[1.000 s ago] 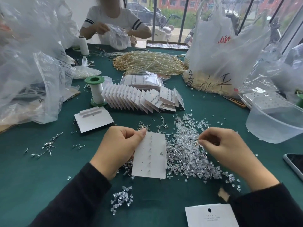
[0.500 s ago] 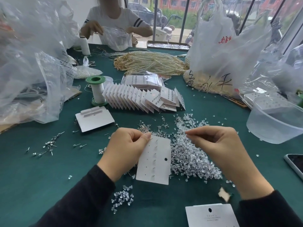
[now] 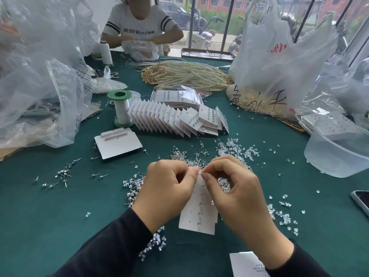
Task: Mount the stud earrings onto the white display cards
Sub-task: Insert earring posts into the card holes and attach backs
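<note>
right grip has come in from the right of the frame and now meets the left grip at the top edge of the card, which sits a little more upright than it did.

left grip is narrow, thumb and forefinger pinching the card's top corner. right grip is narrow too, pinching a stud, of which only a thin pin shows between the fingertips. the card hangs just below centre frame, over the loose studs on the surface.

handling, as a judgement: the card is light and stiff enough to hold by one edge, but it will crease if squeezed mid-sheet, so keep to the edge near the hole in use. the stud is tiny, hard and slippery. it is best taken by its head, with the pin left free.

counts:
- one card in hand, though layered edges at its lower right may mean more behind it
- five small bumps in a column down its middle
- a fan of roughly twenty filled cards above centre
- one blank at the bottom edge
- one more card lying left of centre
- studs and clear backs too many to count
- one spool, one bowl, one phone
</note>
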`<state>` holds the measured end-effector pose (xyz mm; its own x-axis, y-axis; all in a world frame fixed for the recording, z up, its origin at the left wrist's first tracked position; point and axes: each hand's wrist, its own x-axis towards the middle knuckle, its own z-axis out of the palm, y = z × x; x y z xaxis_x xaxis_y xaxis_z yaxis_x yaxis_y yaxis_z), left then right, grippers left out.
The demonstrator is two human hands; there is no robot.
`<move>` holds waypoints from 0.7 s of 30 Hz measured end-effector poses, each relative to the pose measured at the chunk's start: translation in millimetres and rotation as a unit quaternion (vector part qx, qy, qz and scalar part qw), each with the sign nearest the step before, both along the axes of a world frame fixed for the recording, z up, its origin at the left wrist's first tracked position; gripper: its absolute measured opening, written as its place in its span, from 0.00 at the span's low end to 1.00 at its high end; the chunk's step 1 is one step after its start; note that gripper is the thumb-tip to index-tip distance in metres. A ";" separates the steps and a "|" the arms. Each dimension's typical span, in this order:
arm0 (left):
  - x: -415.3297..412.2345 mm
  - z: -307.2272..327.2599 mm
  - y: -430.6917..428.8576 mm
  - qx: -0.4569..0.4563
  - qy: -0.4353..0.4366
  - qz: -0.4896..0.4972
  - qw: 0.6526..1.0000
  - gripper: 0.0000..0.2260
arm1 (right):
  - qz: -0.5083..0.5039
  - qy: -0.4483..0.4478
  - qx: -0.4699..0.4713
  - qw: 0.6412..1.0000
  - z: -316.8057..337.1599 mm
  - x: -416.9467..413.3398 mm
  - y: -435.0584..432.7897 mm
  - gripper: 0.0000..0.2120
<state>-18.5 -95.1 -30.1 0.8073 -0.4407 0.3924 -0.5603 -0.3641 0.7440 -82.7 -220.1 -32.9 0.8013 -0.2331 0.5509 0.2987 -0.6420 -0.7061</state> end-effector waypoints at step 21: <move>-4.1 3.5 0.6 -0.007 -0.016 0.006 1.000 0.19 | -0.016 -0.011 0.061 0.998 -13.0 1.4 10.9 0.06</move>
<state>-22.6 -94.5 -26.6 0.7999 -0.4251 0.4237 -0.5789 -0.3606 0.7313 -81.3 -209.2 -45.8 0.7803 -0.3250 0.5343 0.2951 -0.5619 -0.7728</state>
